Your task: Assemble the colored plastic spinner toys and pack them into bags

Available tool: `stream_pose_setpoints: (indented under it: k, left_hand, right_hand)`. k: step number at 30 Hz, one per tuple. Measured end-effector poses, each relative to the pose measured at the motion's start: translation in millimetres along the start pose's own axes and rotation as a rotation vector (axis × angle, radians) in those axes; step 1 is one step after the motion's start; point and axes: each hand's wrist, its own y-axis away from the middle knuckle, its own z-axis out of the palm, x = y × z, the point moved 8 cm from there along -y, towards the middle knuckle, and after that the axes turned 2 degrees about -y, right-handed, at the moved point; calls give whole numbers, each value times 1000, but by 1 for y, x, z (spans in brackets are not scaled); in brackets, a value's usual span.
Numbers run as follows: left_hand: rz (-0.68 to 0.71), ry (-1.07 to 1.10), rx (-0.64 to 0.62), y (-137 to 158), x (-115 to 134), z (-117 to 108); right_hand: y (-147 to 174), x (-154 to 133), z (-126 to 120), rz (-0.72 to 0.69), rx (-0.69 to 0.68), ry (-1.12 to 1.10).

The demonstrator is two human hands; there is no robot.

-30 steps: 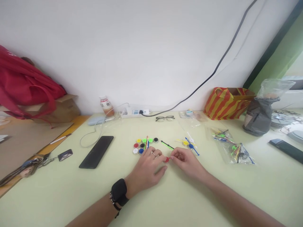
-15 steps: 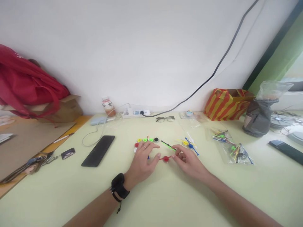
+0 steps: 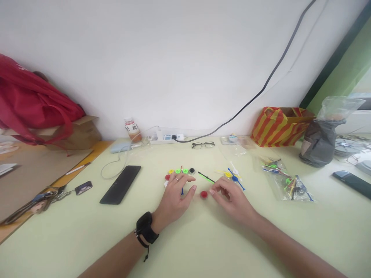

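Between my hands a small round red piece (image 3: 204,194) lies on the table. My left hand (image 3: 176,197) is to its left, fingers bent and apart, thumb spread, holding nothing visible. A blue arrow (image 3: 182,190) shows partly beneath its fingers. Past them are round pieces in red (image 3: 167,177), yellow (image 3: 171,171), green (image 3: 185,171) and black (image 3: 192,170). My right hand (image 3: 230,195) is closed beside the red piece, thumb and finger together; whatever they pinch is hidden. Beyond it lie a black arrow (image 3: 202,174), a green arrow (image 3: 207,178) and a blue arrow spinner (image 3: 235,178).
A black phone (image 3: 121,185) lies on the left, with keys (image 3: 55,193) farther out. Glasses (image 3: 203,145), a power strip (image 3: 167,139) and a bottle (image 3: 133,130) are along the wall. Clear bags of spinner parts (image 3: 291,187) lie on the right, near a striped bag (image 3: 279,127).
The red arrow that lay across the round red piece no longer shows; the red piece stays on the table. My right hand's fingers have curled in slightly. My left hand has barely moved.
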Motion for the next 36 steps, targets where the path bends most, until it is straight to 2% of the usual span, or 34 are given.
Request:
stream_pose_setpoints:
  k: [2, 6, 8, 12, 17, 23, 30, 36]
  left_hand:
    - [-3, 8, -19, 0, 0, 2]
    - [3, 13, -23, 0, 4, 1]
    - [3, 10, -19, 0, 5, 1]
    - [14, -11, -15, -1, 4, 2]
    - [22, -131, 11, -3, -6, 0]
    - [23, -301, -61, -5, -22, 6]
    - [40, -322, -110, -3, -21, 11]
    - [56, -303, -66, -3, -11, 8]
  right_hand:
    - [3, -12, 3, -109, -29, 98]
    - [8, -29, 19, -270, -198, 177]
    - [9, -28, 23, -278, -229, 157]
    - [8, -21, 24, -263, -204, 128]
    - [9, -22, 22, -254, -194, 118]
    - [9, -33, 25, -287, -264, 132]
    - [4, -11, 17, -163, -144, 1]
    - [-3, 0, -21, -217, 127, 234]
